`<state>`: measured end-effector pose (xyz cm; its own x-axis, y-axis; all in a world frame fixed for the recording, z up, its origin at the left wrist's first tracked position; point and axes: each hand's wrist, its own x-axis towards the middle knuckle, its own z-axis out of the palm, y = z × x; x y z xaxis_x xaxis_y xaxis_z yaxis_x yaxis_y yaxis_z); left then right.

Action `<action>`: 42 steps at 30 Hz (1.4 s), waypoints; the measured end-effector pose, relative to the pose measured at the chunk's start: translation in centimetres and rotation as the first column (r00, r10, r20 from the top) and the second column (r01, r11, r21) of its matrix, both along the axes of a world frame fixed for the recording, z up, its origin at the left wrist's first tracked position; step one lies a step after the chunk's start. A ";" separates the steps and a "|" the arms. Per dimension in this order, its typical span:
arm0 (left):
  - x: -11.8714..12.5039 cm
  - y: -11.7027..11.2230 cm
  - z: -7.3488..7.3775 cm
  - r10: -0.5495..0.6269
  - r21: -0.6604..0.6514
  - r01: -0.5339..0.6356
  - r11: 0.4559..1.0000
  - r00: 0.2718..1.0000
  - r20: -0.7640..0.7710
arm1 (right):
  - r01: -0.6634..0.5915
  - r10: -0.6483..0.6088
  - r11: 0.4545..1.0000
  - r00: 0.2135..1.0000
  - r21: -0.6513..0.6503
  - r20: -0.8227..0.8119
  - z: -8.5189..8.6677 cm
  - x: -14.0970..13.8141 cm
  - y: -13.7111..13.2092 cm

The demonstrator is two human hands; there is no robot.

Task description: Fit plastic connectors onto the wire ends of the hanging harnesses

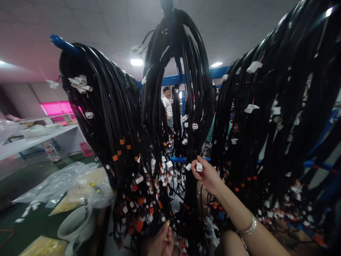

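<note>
My right hand [210,176] is raised in front of the hanging wire harnesses [198,85], its fingers pinched on a white plastic connector [199,166]. Another white connector [188,166] hangs just left of those fingertips. Low in the view, my left hand [162,243] is closed around small yellow pieces [167,239]; some show between thumb and fingers, too small to name exactly. Around and behind both hands dangle many harness ends with white and orange connectors [140,225]. The rest of what my left hand holds is hidden.
Blue rack bars [173,80] carry thick black harness bundles left [106,92] and right [282,85]. On the green surface at left lie a white mug [89,222], plastic bags [90,183] and a bag of yellow pieces [44,247]. A person [167,106] stands beyond.
</note>
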<state>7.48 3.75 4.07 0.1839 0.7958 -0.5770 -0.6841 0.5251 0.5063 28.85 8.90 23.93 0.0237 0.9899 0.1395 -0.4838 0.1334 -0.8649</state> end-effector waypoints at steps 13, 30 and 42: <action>5.7 2.4 11.6 -0.244 0.354 0.217 0.910 0.969 0.032 | -0.044 0.032 0.997 0.982 -0.062 -0.185 -1.3 -0.7 1.5; 9.0 5.8 18.8 0.024 0.669 0.238 0.704 0.934 -0.358 | -0.098 0.080 0.994 0.946 -0.042 -0.313 -2.6 -0.5 2.5; 9.0 6.3 18.9 0.014 0.675 0.192 0.712 0.958 -0.287 | -0.260 0.215 0.963 0.898 -0.068 -0.385 -1.7 1.1 2.0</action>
